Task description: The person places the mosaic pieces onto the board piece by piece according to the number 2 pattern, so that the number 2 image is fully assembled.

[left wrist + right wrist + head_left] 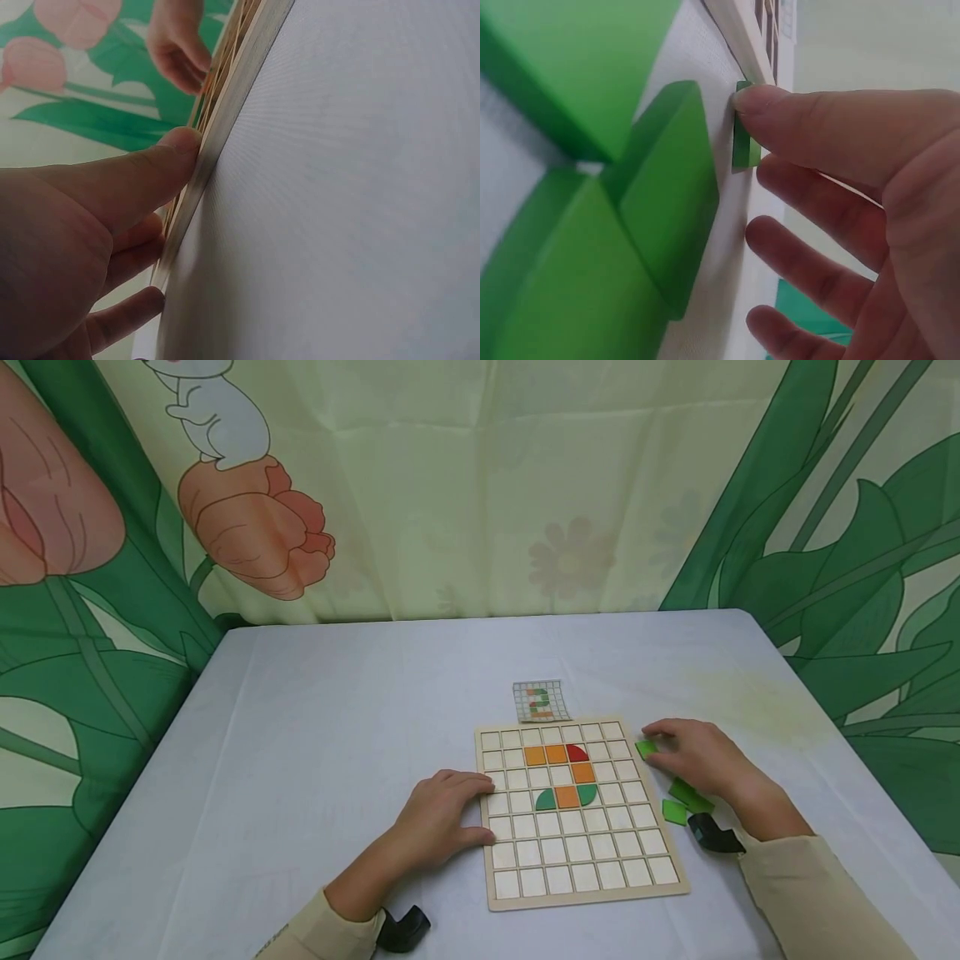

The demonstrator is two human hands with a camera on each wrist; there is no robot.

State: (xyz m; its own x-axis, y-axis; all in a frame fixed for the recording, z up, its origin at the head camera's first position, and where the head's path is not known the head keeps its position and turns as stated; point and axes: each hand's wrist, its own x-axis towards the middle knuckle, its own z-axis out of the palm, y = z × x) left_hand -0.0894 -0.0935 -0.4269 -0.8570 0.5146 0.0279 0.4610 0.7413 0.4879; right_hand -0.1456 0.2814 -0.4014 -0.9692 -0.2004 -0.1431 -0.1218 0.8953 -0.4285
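A wooden grid board (551, 852) lies on the table, with orange square tiles (582, 772), a red rounded tile (576, 752) and two dark green rounded tiles (545, 799) in its cells. My left hand (442, 817) rests against the board's left edge, thumb and fingertips touching its side in the left wrist view. Beyond the board's right edge, my right hand (701, 756) pinches a small light green tile (742, 142) between thumb and index finger, the other fingers spread. More light green tiles (690, 796) lie beside that hand, close to its wrist.
Behind the board, a small pattern card (540, 701) shows a coloured figure on a grid. A white cloth covers the table (337, 718). A printed curtain (450, 485) hangs at the back. Black straps (405, 929) sit at both wrists.
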